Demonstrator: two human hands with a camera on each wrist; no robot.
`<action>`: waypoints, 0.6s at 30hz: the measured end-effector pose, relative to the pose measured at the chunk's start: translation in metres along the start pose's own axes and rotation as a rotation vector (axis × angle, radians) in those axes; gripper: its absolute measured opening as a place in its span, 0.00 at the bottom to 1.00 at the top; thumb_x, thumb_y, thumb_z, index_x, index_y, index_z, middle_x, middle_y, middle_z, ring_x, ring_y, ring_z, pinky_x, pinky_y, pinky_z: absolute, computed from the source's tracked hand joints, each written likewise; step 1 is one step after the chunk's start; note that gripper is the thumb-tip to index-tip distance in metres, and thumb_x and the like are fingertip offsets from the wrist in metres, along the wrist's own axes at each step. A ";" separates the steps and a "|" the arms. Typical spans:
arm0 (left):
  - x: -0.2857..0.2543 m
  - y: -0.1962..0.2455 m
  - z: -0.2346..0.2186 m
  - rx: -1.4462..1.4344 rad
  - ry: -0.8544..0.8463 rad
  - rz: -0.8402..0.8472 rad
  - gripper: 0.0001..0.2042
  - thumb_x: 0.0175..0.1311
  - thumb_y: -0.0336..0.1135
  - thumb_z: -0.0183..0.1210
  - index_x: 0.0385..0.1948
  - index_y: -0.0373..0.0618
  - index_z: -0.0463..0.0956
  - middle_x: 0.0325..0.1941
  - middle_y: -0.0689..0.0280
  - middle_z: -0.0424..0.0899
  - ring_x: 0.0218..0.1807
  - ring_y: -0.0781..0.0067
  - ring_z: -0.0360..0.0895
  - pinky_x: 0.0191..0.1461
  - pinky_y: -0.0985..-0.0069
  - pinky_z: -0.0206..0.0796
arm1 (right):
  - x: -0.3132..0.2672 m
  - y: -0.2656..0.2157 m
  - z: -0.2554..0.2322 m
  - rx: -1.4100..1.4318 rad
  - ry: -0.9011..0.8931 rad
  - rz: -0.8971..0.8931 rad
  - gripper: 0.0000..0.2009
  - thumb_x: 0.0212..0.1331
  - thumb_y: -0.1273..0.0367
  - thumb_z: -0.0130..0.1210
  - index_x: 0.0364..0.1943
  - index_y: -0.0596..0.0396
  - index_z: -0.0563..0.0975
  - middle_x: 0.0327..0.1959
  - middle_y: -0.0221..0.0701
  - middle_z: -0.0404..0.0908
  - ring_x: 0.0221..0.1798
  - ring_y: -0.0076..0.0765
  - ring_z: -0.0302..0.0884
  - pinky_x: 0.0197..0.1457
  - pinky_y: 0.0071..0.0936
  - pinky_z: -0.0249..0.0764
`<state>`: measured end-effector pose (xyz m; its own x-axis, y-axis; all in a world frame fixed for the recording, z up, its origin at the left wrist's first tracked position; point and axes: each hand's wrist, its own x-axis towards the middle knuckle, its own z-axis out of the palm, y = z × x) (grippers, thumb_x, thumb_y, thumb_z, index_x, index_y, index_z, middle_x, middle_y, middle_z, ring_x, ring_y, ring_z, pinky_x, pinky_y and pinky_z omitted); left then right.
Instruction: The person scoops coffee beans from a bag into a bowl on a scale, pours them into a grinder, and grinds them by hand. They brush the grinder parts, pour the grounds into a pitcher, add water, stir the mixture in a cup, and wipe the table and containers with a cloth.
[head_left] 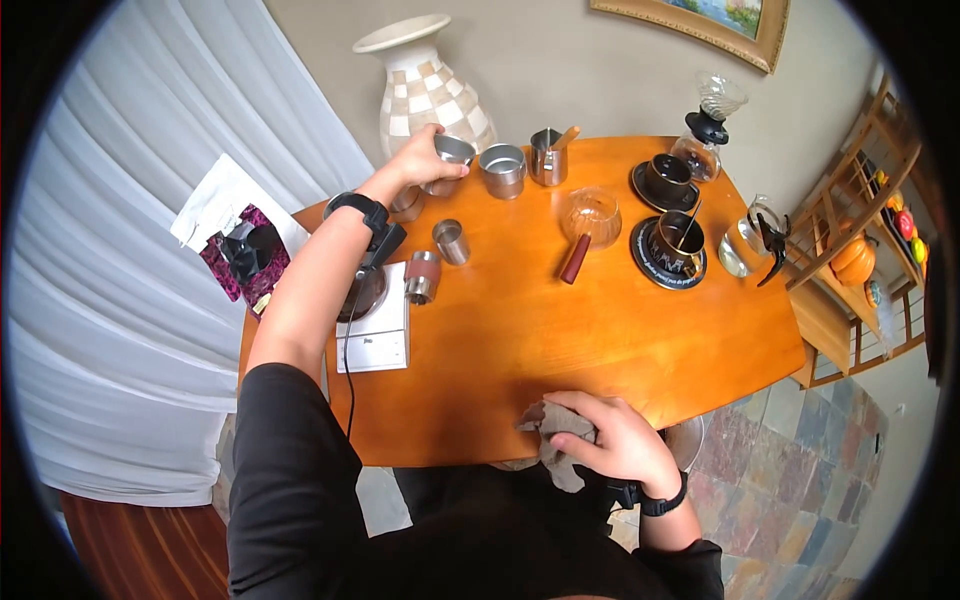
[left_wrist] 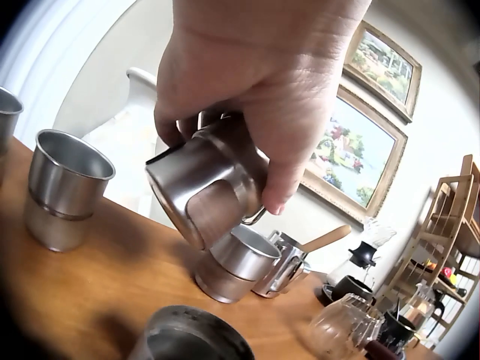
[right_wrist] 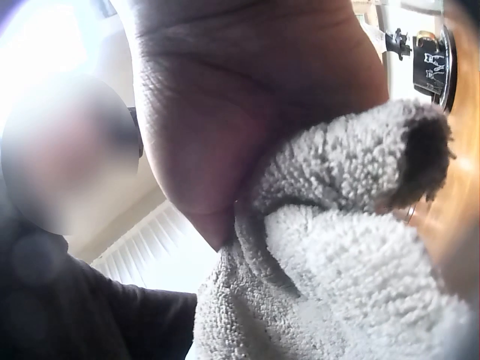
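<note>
My left hand (head_left: pixel 412 160) grips a stainless steel cup (left_wrist: pixel 196 184) from above at the far left of the table. In the left wrist view the cup tilts over the tabletop, thumb on one side and fingers on the other. Around it stand a steel cup (head_left: pixel 502 172), another steel cup (left_wrist: pixel 67 187) and a dark-rimmed cylinder (head_left: pixel 451 242) nearer the body. My right hand (head_left: pixel 625 445) holds a crumpled grey cloth (right_wrist: pixel 352 277) at the table's front edge. Folds of the cloth hang below the fingers, which are mostly hidden in the right wrist view.
A steel pitcher (head_left: pixel 545 165) and a checkered vase (head_left: pixel 430 95) stand at the back. Left are a white scale (head_left: pixel 375 350) and a banded steel cylinder (head_left: pixel 422 285). Rightward are a glass pot with a red-brown handle (head_left: pixel 574 262), black cups on saucers and a glass jug (head_left: pixel 742 250).
</note>
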<state>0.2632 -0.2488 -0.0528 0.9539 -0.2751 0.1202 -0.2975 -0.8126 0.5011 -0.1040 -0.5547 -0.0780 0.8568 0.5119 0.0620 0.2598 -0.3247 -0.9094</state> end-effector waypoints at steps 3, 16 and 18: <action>0.011 -0.004 0.006 0.102 -0.060 0.016 0.48 0.42 0.47 0.76 0.67 0.38 0.61 0.64 0.41 0.70 0.66 0.49 0.69 0.69 0.64 0.62 | -0.003 0.005 -0.003 0.019 0.037 -0.023 0.22 0.60 0.64 0.62 0.56 0.60 0.75 0.49 0.47 0.83 0.52 0.56 0.81 0.55 0.38 0.77; 0.034 -0.019 0.029 0.434 -0.275 0.005 0.44 0.36 0.45 0.73 0.62 0.38 0.66 0.60 0.45 0.74 0.63 0.45 0.72 0.63 0.62 0.69 | -0.005 0.026 -0.006 0.171 0.102 -0.115 0.24 0.55 0.68 0.67 0.57 0.60 0.76 0.51 0.44 0.83 0.53 0.53 0.82 0.55 0.36 0.77; 0.037 -0.020 0.026 0.429 -0.311 0.014 0.46 0.39 0.46 0.73 0.64 0.37 0.64 0.62 0.44 0.72 0.65 0.45 0.71 0.66 0.63 0.66 | -0.003 0.024 -0.006 0.163 0.107 -0.110 0.24 0.55 0.68 0.67 0.56 0.60 0.76 0.50 0.45 0.83 0.52 0.53 0.83 0.55 0.36 0.77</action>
<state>0.3031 -0.2556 -0.0810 0.9122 -0.3738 -0.1680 -0.3619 -0.9271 0.0975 -0.0978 -0.5686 -0.0980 0.8717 0.4472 0.2002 0.2865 -0.1338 -0.9487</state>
